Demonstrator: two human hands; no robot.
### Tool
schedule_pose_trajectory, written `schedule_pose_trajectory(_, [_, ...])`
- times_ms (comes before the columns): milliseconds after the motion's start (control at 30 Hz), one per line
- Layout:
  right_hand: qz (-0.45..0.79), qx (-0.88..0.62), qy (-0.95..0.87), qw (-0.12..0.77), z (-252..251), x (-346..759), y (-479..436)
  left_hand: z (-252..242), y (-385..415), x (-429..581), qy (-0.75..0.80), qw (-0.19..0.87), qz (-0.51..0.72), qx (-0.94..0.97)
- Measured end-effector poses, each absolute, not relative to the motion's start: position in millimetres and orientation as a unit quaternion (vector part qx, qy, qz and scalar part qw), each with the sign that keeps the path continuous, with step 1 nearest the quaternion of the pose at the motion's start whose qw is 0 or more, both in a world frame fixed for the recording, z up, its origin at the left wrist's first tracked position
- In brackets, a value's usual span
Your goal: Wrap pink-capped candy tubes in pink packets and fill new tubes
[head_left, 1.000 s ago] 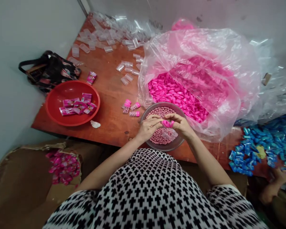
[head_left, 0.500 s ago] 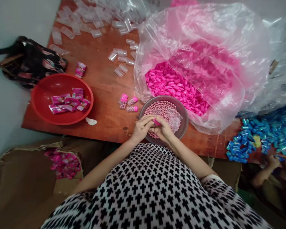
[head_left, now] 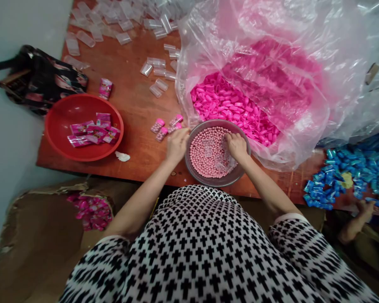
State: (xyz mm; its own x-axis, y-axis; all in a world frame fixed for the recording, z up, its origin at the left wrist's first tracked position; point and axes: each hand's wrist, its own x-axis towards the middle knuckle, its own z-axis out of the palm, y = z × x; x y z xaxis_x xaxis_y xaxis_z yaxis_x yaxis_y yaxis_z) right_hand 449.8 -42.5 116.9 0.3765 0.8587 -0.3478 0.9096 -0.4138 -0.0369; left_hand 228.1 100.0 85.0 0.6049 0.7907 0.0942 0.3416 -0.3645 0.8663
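I could read no words, brand or numbers anywhere. Left of my left hand, the pink sachets in the red bowl carried printed panels, but the lettering was too small and blurred to make out. The single sachet on the worktop was the same, and so were the pink wrappers in the cardboard box on the floor. Beyond my right hand, the blue packets showed some printing, which I couldn't read either.
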Motion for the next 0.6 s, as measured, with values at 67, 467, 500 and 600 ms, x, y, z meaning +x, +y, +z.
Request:
schedule_pose_trajectory(67, [-0.155,0.815,0.547,0.111,109.2,450.6,-42.3,80.6,80.4,253.4,0.29,0.417,0.173,0.843])
schedule_pose_trajectory(467, [-0.342,0.776,0.355,-0.394,98.8,439.6,-84.3,70.2,63.5,299.5,0.276,0.446,0.095,0.846])
schedule_pose_trajectory(500, [-0.374,0.746,0.333,-0.439,99.0,433.8,-85.4,73.2,61.3,295.3,0.275,0.494,0.125,0.815])
schedule_pose_trajectory(600, [-0.441,0.675,0.273,-0.524,104.6,417.3,-83.0,81.8,52.2,284.3,0.257,0.641,0.168,0.704])
